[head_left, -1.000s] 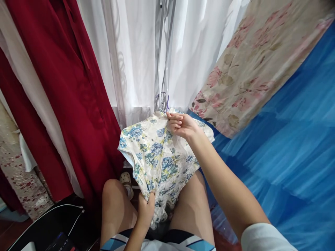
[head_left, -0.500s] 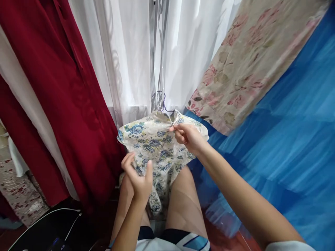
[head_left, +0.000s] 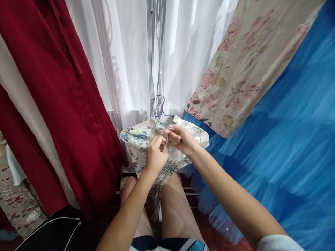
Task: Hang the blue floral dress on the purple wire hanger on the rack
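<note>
A cream floral blouse (head_left: 138, 139) with blue and yellow blooms hangs from a purple hanger (head_left: 162, 111) in front of my knees. My right hand (head_left: 181, 139) is closed in a pinch at the blouse's front, just below the neckline. Close beside it, my left hand (head_left: 157, 153) has its fingertips pinched together on the same front part. A thin pale strip shows between the two sets of fingertips; its exact form is too blurred to tell. Both hands cover the middle of the blouse, and its lower end falls between my legs.
White curtain-like cloth (head_left: 131, 62) hangs behind the hanger. Long red cloth (head_left: 65, 104) hangs on the left, pink-flowered beige cloth (head_left: 235, 76) and blue ruffled tulle (head_left: 282, 146) on the right. A white cable (head_left: 70, 234) lies over a dark object at lower left.
My left hand has risen from the blouse's lower left and gone from spread fingers to a pinch beside my right hand. The right hand stays near the neckline, slightly further left.
</note>
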`<action>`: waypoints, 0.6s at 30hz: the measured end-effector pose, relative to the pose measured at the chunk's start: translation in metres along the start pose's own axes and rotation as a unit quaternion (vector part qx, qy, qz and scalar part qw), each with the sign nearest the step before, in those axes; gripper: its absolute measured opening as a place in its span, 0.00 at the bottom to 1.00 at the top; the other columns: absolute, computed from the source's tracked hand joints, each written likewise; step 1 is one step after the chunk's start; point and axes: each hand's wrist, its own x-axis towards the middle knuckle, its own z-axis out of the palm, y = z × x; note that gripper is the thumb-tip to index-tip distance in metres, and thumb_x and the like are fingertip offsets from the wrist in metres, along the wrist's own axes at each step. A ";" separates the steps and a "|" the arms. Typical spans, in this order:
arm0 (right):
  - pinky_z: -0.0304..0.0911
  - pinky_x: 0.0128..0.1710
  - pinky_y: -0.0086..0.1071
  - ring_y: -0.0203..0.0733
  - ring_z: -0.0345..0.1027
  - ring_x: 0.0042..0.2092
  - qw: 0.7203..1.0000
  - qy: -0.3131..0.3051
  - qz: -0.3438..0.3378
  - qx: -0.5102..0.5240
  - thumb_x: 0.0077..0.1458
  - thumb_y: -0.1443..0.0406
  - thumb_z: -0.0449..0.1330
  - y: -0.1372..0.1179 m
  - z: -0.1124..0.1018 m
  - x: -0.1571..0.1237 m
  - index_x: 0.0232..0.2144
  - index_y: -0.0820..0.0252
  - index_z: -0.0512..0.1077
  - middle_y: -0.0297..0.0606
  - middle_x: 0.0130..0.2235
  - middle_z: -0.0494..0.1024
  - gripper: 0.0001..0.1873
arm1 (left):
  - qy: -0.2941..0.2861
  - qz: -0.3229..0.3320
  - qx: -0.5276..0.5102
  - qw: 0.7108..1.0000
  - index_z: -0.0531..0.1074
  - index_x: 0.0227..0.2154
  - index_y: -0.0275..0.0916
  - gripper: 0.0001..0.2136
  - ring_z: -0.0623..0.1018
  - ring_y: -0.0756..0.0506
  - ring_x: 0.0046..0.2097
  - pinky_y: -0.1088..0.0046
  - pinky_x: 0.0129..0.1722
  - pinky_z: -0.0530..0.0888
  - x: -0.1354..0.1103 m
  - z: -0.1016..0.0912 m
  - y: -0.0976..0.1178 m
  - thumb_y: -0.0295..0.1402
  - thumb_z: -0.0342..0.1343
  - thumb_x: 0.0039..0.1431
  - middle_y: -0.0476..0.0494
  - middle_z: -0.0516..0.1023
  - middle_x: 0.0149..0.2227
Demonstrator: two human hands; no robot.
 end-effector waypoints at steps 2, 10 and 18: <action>0.33 0.15 0.25 0.29 0.32 0.16 0.998 -0.012 0.034 0.056 0.52 0.70 0.51 -0.007 -0.002 0.013 0.24 0.66 0.72 0.21 0.12 0.48 0.11 | -0.033 -0.002 0.019 0.999 0.65 0.28 0.40 0.07 0.73 0.48 0.33 0.74 0.33 0.69 -0.002 -0.002 0.000 0.21 0.54 0.55 0.48 0.71 0.31; 0.41 0.17 0.26 0.29 0.43 0.16 0.983 0.037 -0.138 -0.113 0.53 0.65 0.54 0.012 0.005 -0.002 0.25 0.64 0.73 0.26 0.12 0.58 0.11 | -0.027 0.023 -0.001 0.999 0.68 0.51 0.42 0.13 0.75 0.47 0.38 0.73 0.38 0.72 0.027 -0.031 -0.005 0.30 0.53 0.64 0.45 0.75 0.38; 0.51 0.21 0.29 0.33 0.54 0.17 0.926 0.094 -0.243 -0.272 0.57 0.62 0.53 0.029 0.002 -0.012 0.23 0.61 0.74 0.27 0.13 0.64 0.15 | -0.033 0.067 -0.016 0.997 0.73 0.35 0.40 0.05 0.74 0.48 0.34 0.73 0.36 0.69 0.068 -0.032 0.014 0.33 0.53 0.65 0.48 0.75 0.30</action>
